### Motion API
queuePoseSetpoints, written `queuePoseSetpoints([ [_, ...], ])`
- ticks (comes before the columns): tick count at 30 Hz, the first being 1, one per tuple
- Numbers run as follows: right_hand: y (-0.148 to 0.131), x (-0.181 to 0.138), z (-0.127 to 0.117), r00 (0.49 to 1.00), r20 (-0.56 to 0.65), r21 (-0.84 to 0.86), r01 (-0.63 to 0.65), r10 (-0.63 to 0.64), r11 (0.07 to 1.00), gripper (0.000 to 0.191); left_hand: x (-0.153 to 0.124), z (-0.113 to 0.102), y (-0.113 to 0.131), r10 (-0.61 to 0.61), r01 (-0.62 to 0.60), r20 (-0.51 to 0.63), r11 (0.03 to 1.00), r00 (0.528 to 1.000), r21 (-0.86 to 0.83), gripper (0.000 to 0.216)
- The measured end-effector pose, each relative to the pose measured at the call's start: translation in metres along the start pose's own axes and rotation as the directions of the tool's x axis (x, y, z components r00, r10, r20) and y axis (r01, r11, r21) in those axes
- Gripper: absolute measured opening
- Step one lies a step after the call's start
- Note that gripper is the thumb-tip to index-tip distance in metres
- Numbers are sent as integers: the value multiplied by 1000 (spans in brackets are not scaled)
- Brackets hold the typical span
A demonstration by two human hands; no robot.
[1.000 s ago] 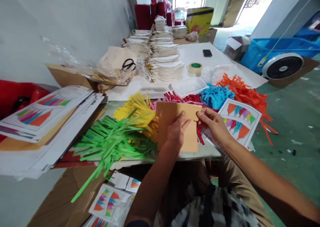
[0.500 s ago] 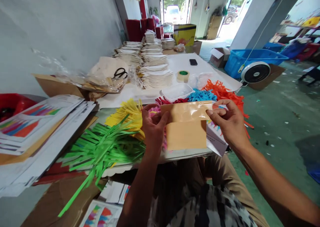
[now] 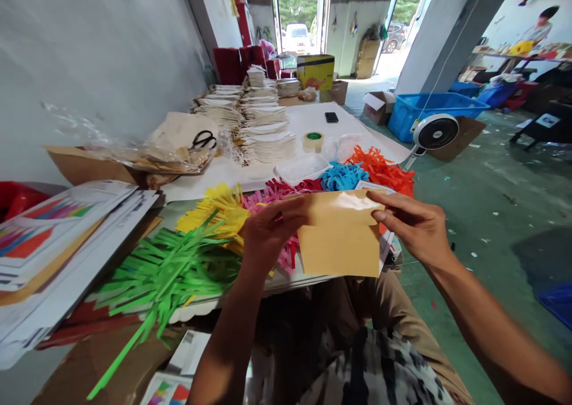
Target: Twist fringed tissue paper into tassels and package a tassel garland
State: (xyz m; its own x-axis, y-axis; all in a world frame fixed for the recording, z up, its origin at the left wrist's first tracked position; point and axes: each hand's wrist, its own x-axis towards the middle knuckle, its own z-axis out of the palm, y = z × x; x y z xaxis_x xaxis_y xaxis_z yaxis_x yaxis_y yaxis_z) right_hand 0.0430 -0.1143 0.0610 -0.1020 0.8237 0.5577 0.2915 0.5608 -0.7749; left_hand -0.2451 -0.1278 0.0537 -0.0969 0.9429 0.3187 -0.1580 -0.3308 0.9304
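My left hand (image 3: 273,229) pinches the left end of a brown kraft paper envelope (image 3: 340,250), thumb in front. At the other end, my right hand (image 3: 409,220) grips the upper right corner between thumb and fingers. A shiny band runs along the envelope's top part, and its plain lower part hangs down over the table edge. Behind it lie pink and dark red paper fringes (image 3: 263,196), blue shreds (image 3: 343,175) and orange ones (image 3: 384,173). A printed white sheet (image 3: 386,244) shows partly behind the envelope. Left of my left hand are yellow fringes (image 3: 214,214) and green strips (image 3: 170,268).
Stacks of cream bundles (image 3: 266,140) stand farther back, near scissors (image 3: 203,139), a tape roll (image 3: 313,141), a white tray (image 3: 301,168) and a phone (image 3: 331,117). Printed sheets (image 3: 58,232) lean at the left. A fan (image 3: 435,132) is at the right edge. A person (image 3: 538,30) is far off.
Both hands, with the envelope, have come slightly lower in the picture, and the envelope's lower part now appears larger. The view has shifted a little to the right.
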Motion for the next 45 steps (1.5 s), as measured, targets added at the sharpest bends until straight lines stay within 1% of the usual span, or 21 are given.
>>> queuePoseSetpoints([
  [1, -1, -1, -3, 1000, 15, -25, -14, 14, 1000, 29, 0, 2, 1, -2, 2, -15, 1000, 1000, 11, 39],
  [4, -3, -3, -8, 999, -10, -92, -35, 34, 995, 27, 0, 7, 5, -6, 9, -63, 999, 998, 46, 31],
  [7, -3, -4, -8, 999, -52, -146, -12, 4, 989, 20, 2, 11, 5, 15, -7, -99, 996, 995, 85, 28],
  [10, -3, -3, -5, 997, -79, -165, -6, -7, 986, 13, 6, 12, 3, 16, -9, -68, 996, 998, 91, 24],
  [12, -3, -1, -4, 996, -93, -189, -6, -12, 982, 12, 8, 11, 1, 19, -14, -42, 994, 999, 109, 18],
  [14, -3, 2, -3, 992, -115, -243, 14, -43, 970, 14, 10, 10, 0, 51, -41, -54, 986, 997, 163, 15],
  [16, -3, 3, -3, 990, -114, -275, 43, -77, 961, 17, 11, 10, -2, 92, -72, -91, 977, 992, 199, 14],
  [17, -3, 3, -3, 993, -94, -263, 47, -74, 964, 19, 11, 10, -3, 96, -75, -102, 979, 990, 189, 14],
  [18, -2, 2, -3, 997, -65, -233, 33, -50, 972, 20, 10, 12, -4, 75, -58, -103, 986, 992, 157, 15],
  [20, -1, -1, -1, 999, -17, -144, -50, 48, 988, 23, 8, 15, -5, -23, 28, -75, 998, 997, 64, 20],
  [22, 1, -6, 1, 988, -16, -66, -153, 152, 986, 27, 4, 19, -6, -130, 130, -51, 991, 990, -3, 28],
  [24, 1, -9, 3, 977, -42, -11, -212, 211, 977, 30, 2, 22, -5, -165, 165, -64, 986, 984, -8, 33],
  [28, -2, -10, 5, 966, -52, 55, -251, 254, 966, 35, -1, 22, -6, -139, 142, -74, 989, 988, 42, 32],
  [31, -3, -10, 4, 956, -56, 76, -283, 288, 956, 39, -2, 21, -11, -120, 125, -82, 991, 989, 48, 29],
  [34, 2, -13, 2, 939, -55, 136, -331, 340, 934, 41, -5, 22, -19, -119, 123, -94, 992, 988, 39, 27],
  [38, 11, -18, -2, 923, 3, 218, -376, 384, 901, 42, -9, 23, -24, -124, 127, -114, 992, 986, 23, 24],
  [41, 13, -20, -6, 935, 60, 233, -354, 350, 906, 44, -11, 24, -23, -103, 104, -133, 995, 986, 5, 22],
  [43, 9, -21, -8, 947, 94, 238, -320, 306, 917, 53, -12, 24, -21, -91, 94, -149, 996, 985, 13, 21],
  [45, 2, -22, -7, 948, 134, 218, -313, 290, 924, 60, -13, 24, -19, -85, 90, -165, 996, 983, 28, 22],
])
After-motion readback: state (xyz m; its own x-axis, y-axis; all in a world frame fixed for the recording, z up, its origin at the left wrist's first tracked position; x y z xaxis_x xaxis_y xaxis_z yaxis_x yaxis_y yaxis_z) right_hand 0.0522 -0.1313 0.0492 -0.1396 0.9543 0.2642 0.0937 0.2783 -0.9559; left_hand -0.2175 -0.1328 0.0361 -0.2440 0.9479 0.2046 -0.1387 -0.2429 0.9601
